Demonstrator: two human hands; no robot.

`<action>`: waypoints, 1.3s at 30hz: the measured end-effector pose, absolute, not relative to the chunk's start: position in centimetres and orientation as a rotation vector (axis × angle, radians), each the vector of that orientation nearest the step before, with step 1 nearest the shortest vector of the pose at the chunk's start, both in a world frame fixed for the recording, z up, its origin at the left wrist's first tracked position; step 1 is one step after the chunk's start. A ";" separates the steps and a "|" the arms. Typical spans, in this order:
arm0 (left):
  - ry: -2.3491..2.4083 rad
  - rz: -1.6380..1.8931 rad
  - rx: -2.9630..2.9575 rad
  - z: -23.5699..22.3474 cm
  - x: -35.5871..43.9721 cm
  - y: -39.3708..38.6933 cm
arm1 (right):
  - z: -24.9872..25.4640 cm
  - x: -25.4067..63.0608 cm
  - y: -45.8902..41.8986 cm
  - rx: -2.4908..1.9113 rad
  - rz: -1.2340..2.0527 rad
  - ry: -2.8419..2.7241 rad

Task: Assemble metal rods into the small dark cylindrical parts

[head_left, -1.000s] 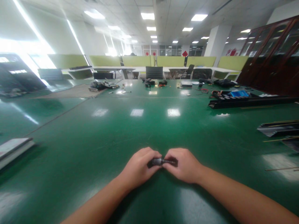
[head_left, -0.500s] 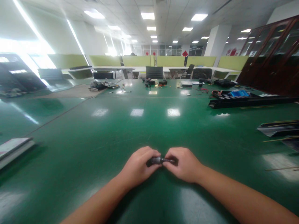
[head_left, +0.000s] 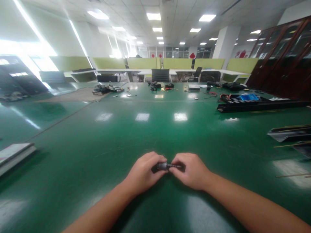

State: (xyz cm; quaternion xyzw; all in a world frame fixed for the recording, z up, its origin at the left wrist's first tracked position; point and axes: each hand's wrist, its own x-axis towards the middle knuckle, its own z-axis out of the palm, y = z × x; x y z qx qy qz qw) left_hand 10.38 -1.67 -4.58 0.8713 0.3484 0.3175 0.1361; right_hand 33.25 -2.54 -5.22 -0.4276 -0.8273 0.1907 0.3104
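Both my hands rest on the glossy green table [head_left: 150, 132], close to its near edge. My left hand [head_left: 143, 173] is curled round the left end of a small dark cylindrical part [head_left: 164, 166]. My right hand [head_left: 190, 170] pinches the same part's right end with thumb and fingers. Only a short stretch of the part shows between the two hands; the rest is hidden in my fingers. What the part is I cannot make out.
A flat grey board [head_left: 13, 155] lies at the left edge. Long black rails [head_left: 262, 105] with a blue packet [head_left: 247, 97] lie at the right, more dark strips [head_left: 289, 133] nearer. Tools and cables [head_left: 107, 88] clutter the far end before office chairs [head_left: 160, 75] and green partitions.
Both hands and the dark part have crept a little away from me across the table. The grip looks unchanged.
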 end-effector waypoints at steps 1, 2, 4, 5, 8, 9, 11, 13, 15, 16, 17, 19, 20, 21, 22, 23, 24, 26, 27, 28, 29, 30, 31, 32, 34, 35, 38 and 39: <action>1.009 0.920 2.527 -4.6 10.4 -1.6 | -5.2 33.2 -2.6 -1.130 0.504 -2.182; 1.007 0.922 2.531 -4.7 10.4 -1.6 | -5.2 33.2 -2.6 -1.132 0.505 -2.178; 1.002 0.930 2.538 -4.7 10.3 -1.6 | -5.1 33.2 -2.6 -1.138 0.516 -2.166; 1.000 0.935 2.539 -4.7 10.3 -1.6 | -5.1 33.2 -2.7 -1.140 0.523 -2.160; 0.999 0.936 2.541 -4.8 10.3 -1.6 | -5.1 33.1 -2.7 -1.142 0.536 -2.150; 1.002 0.932 2.541 -4.8 10.3 -1.6 | -5.1 33.1 -2.7 -1.143 0.538 -2.149; 1.007 0.927 2.540 -4.8 10.3 -1.6 | -5.1 33.0 -2.7 -1.150 0.548 -2.147; 1.007 0.930 2.540 -4.8 10.3 -1.6 | -5.1 33.0 -2.7 -1.159 0.560 -2.143; 1.003 0.936 2.541 -4.7 10.2 -1.6 | -5.0 33.0 -2.7 -1.164 0.568 -2.137; 1.003 0.940 2.541 -4.7 10.2 -1.6 | -5.0 33.0 -2.7 -1.166 0.570 -2.135; 1.005 0.944 2.540 -4.7 10.2 -1.6 | -5.0 33.0 -2.7 -1.167 0.571 -2.133; 1.007 0.955 2.536 -4.7 10.2 -1.6 | -4.9 33.1 -2.7 -1.169 0.572 -2.132; 1.007 0.958 2.534 -4.7 10.1 -1.6 | -4.9 33.1 -2.7 -1.170 0.570 -2.131; 1.005 0.959 2.532 -4.7 10.1 -1.5 | -4.9 33.2 -2.6 -1.170 0.568 -2.129; 1.005 0.960 2.530 -4.7 10.1 -1.5 | -4.9 33.2 -2.6 -1.169 0.566 -2.127; 1.005 0.960 2.529 -4.7 10.1 -1.5 | -5.0 33.2 -2.6 -1.167 0.563 -2.126; 1.008 0.962 2.528 -4.7 10.0 -1.5 | -5.0 33.2 -2.6 -1.163 0.561 -2.125; 1.008 0.967 2.530 -4.6 10.1 -1.5 | -5.0 33.3 -2.6 -1.153 0.559 -2.128; 1.008 0.968 2.531 -4.6 10.1 -1.5 | -5.0 33.3 -2.6 -1.149 0.558 -2.129; 1.009 0.967 2.532 -4.5 10.1 -1.5 | -5.0 33.3 -2.6 -1.146 0.556 -2.128; 1.009 0.965 2.532 -4.5 10.1 -1.5 | -5.0 33.3 -2.6 -1.143 0.555 -2.128; 1.010 0.961 2.531 -4.5 10.1 -1.6 | -5.0 33.3 -2.6 -1.142 0.556 -2.127; 1.013 0.958 2.529 -4.5 10.1 -1.6 | -5.0 33.3 -2.6 -1.140 0.557 -2.127; 1.016 0.955 2.528 -4.5 10.1 -1.6 | -4.9 33.3 -2.6 -1.138 0.558 -2.128; 1.022 0.947 2.526 -4.5 10.1 -1.6 | -4.9 33.3 -2.6 -1.135 0.555 -2.131; 1.026 0.946 2.526 -4.5 10.1 -1.6 | -4.9 33.3 -2.6 -1.136 0.552 -2.132; 1.031 0.947 2.531 -4.5 10.1 -1.5 | -5.0 33.3 -2.5 -1.145 0.539 -2.133; 1.031 0.947 2.533 -4.5 10.1 -1.5 | -5.0 33.3 -2.5 -1.148 0.536 -2.134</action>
